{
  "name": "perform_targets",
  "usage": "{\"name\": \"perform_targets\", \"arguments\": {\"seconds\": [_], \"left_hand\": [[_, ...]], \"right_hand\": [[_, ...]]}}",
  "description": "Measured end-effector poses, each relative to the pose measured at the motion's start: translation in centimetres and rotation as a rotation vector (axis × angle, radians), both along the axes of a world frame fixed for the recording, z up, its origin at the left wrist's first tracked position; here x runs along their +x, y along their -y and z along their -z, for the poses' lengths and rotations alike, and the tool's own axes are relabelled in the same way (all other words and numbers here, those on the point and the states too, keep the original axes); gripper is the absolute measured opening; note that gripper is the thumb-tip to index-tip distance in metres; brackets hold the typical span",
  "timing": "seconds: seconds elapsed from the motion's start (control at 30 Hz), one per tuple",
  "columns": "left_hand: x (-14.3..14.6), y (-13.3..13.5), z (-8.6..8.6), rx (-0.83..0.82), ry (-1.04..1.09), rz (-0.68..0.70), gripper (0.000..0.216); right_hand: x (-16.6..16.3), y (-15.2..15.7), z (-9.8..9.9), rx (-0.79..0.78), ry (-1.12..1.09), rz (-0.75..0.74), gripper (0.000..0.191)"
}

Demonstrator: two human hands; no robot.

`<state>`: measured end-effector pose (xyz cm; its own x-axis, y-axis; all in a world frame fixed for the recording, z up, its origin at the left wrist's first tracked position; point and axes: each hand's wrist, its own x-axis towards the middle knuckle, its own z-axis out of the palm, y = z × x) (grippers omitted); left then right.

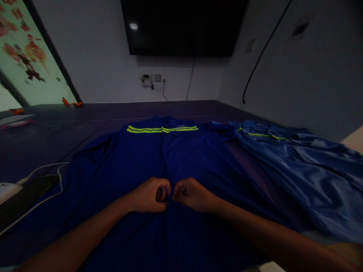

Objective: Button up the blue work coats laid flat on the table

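A dark blue work jacket lies spread out, front up, with yellow-green reflective bands across its chest and its collar at the far end. Over its front opening, near the middle, my left hand is closed with fingers curled and thumb toward them. Just to the right, my right hand is closed in a pinch at the same front edge. The two hands almost meet. Both seem to grip the jacket's front edges, though the fingertips partly hide the cloth between them.
Another blue garment with a yellow-green stripe lies to the right. At left are a dark phone, a white charger and its cable. A television hangs on the far wall, above sockets. Small orange items sit by the glass door.
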<state>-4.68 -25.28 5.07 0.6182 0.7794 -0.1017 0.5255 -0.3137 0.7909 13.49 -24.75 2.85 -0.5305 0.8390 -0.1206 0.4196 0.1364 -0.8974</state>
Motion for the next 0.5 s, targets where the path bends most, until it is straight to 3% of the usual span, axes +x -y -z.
{"name": "perform_targets", "arguments": {"seconds": [0.23,0.5], "left_hand": [[0.13,0.14,0.34,0.087,-0.030,-0.017,0.012],[0.53,0.70,0.31,0.344,-0.156,-0.043,0.010]], "right_hand": [[-0.06,0.05,-0.31,-0.025,-0.018,-0.009,0.009],[-0.03,0.03,0.00,-0.036,-0.076,-0.007,0.008]]}}
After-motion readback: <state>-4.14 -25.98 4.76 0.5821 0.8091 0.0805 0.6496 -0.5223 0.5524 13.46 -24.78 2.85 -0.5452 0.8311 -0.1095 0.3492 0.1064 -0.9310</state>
